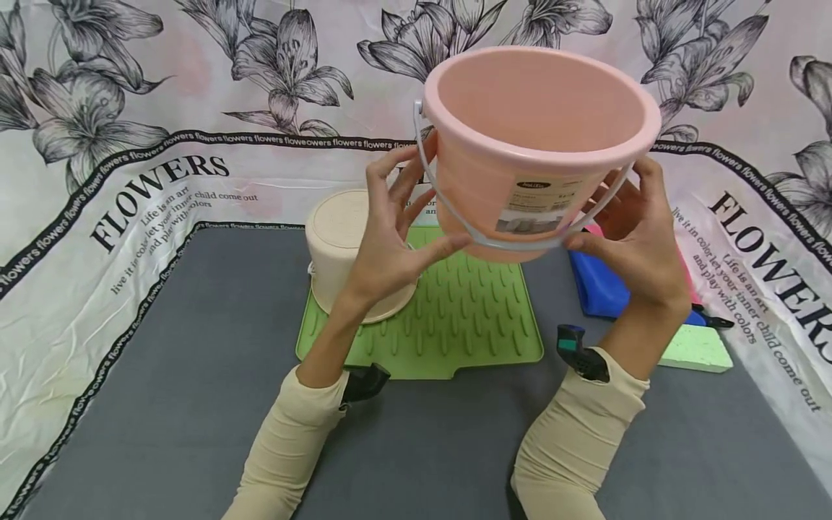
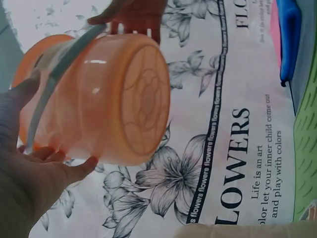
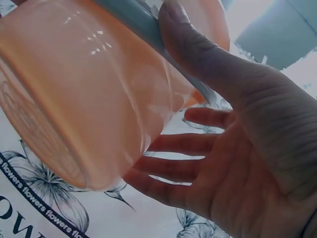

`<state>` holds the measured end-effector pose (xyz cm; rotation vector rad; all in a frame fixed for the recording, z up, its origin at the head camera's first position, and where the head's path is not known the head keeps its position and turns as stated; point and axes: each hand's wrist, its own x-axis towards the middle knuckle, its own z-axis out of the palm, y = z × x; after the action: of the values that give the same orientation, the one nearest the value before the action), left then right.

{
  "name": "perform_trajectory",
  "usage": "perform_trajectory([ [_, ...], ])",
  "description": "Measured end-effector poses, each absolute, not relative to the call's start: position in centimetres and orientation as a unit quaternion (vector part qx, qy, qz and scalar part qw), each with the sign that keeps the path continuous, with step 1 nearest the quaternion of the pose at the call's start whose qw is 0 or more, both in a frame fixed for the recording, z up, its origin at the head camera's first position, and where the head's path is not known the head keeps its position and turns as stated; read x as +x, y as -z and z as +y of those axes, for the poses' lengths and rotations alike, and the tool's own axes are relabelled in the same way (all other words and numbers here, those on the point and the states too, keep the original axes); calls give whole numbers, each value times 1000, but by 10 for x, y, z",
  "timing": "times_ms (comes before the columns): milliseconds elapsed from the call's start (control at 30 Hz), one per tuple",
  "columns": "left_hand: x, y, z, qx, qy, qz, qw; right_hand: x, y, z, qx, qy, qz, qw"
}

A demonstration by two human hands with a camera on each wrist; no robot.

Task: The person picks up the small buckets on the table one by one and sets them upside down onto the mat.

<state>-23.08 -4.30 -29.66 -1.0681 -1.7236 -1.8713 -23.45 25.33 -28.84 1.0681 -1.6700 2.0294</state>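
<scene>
A pink plastic bucket (image 1: 539,144) with a pale handle (image 1: 520,242) is held in the air above the green mat (image 1: 468,318), its mouth tilted towards me. My left hand (image 1: 403,217) grips its left side, thumb under the front and fingers spread behind. On the other side my right hand (image 1: 624,224) holds it, the thumb pressing the handle against the wall. The left wrist view shows the bucket (image 2: 99,99) from its base, with my left hand (image 2: 29,183) below it. In the right wrist view my right hand (image 3: 237,148) cups the bucket (image 3: 84,89).
A beige bucket (image 1: 338,238) stands upside down on the mat's left part. A blue item (image 1: 601,289), something pink behind it and a pale green sponge (image 1: 698,350) lie to the right on the grey table cover (image 1: 195,361). A flower-print cloth hangs behind.
</scene>
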Motion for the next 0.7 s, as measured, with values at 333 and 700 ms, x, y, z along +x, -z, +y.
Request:
perform_trajectory([
  [333, -239, 311, -44, -428, 447, -739, 266, -235, 291, 253, 346, -708, -595, 158],
  [700, -242, 304, -46, -412, 439, -741, 298, -228, 290, 263, 351, -621, -688, 136],
])
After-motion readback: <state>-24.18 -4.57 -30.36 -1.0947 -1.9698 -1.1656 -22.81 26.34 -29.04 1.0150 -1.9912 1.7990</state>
